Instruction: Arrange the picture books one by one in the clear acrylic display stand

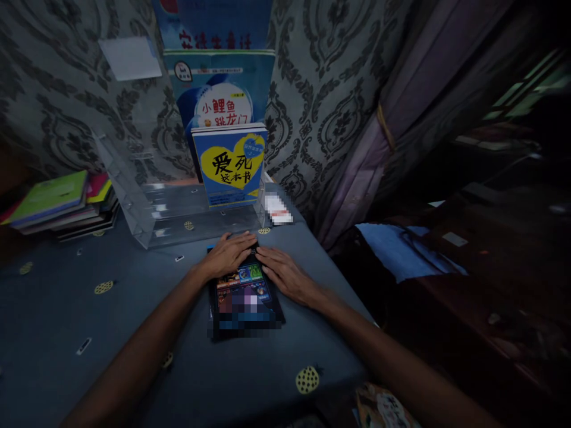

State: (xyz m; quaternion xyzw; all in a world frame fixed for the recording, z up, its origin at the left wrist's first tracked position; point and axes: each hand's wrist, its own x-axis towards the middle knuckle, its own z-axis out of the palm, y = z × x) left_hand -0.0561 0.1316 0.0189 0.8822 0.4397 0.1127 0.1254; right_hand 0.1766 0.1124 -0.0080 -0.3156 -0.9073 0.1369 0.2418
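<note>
A dark-covered book or magazine (243, 278) with colourful small pictures on its front lies flat on the table; part of its cover is blurred out. My left hand (228, 254) rests flat across its upper left part, fingers stretched toward the far edge. On the upper right side my right hand (283, 272) lies with its fingers extended over the cover's edge. Neither hand grips anything. Just beyond them stands a clear acrylic rack (178, 217). In its right part, a blue book with a yellow heart (229, 169) leans in front of a teal book (223, 74) and another blue book (212, 24).
A pile of books (60, 202) sits left of the rack. A small blurred white and red item (279, 209) lies right of it. The table (57, 309) ends at a right edge, near a purple curtain (361, 160). Beyond is a dark surface with a blue sheet (397, 249).
</note>
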